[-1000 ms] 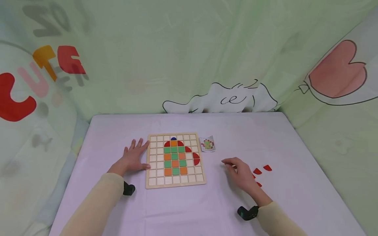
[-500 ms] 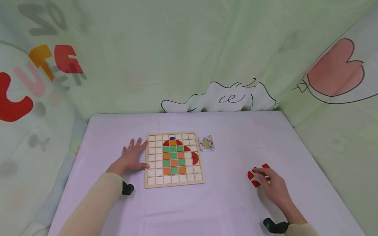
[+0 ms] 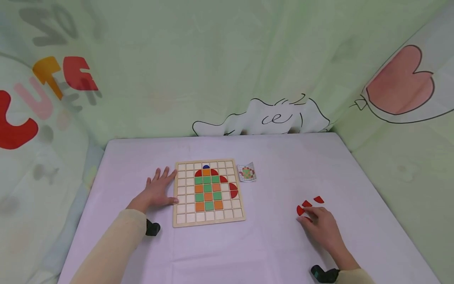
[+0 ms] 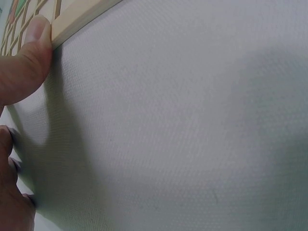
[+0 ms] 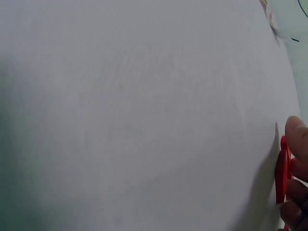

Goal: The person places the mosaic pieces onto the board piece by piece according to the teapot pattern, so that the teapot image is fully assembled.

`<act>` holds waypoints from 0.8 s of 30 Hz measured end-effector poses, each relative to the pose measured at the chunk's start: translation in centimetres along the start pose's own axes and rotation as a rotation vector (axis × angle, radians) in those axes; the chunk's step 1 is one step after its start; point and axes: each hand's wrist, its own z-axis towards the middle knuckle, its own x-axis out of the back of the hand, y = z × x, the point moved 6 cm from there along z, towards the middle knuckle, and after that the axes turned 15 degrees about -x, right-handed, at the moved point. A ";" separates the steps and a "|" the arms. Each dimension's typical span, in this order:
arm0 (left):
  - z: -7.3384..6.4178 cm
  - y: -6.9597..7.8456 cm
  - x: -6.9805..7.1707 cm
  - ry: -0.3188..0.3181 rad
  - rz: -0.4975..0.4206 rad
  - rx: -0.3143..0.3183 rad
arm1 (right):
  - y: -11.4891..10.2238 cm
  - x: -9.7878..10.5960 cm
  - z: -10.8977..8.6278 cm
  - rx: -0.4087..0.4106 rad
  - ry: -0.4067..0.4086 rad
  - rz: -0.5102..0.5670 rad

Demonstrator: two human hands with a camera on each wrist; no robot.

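Note:
A wooden grid board (image 3: pixel 209 223) holds green and orange squares, red curved tiles and a blue half-round. My left hand (image 3: pixel 157 191) lies spread at its left edge. In the left wrist view the thumb (image 4: pixel 31 60) rests on the board's rim. My right hand (image 3: pixel 322 227) is low over loose red quarter-round tiles (image 3: pixel 319 199) on the right. Its thumb and index finger bend around one red tile (image 3: pixel 308 219), partly hidden by the fingers. In the right wrist view, red tiles (image 5: pixel 281 178) show right at the fingertips.
A small printed picture card (image 3: pixel 247 172) lies against the board's right side. The table (image 3: pixel 220 256) has a pale cloth, with a green printed curtain (image 3: pixel 159 79) behind it and at both sides.
My right hand has moved from beside the board rightward to the red tiles, then slightly left, its thumb and index finger now around one tile. The left hand stays at the board.

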 end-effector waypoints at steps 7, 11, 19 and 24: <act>-0.2 0.2 0.1 0.007 -0.004 0.000 | -1.1 -0.4 0.5 0.040 0.040 -0.012; -0.2 0.3 0.2 0.007 -0.002 0.006 | -1.5 -0.5 0.5 0.064 0.023 -0.007; -0.1 0.2 0.1 0.004 0.003 0.010 | -2.2 -0.8 0.3 0.039 0.042 -0.021; -0.1 0.0 0.0 0.006 0.007 0.009 | -2.5 -0.9 0.4 0.008 0.075 -0.015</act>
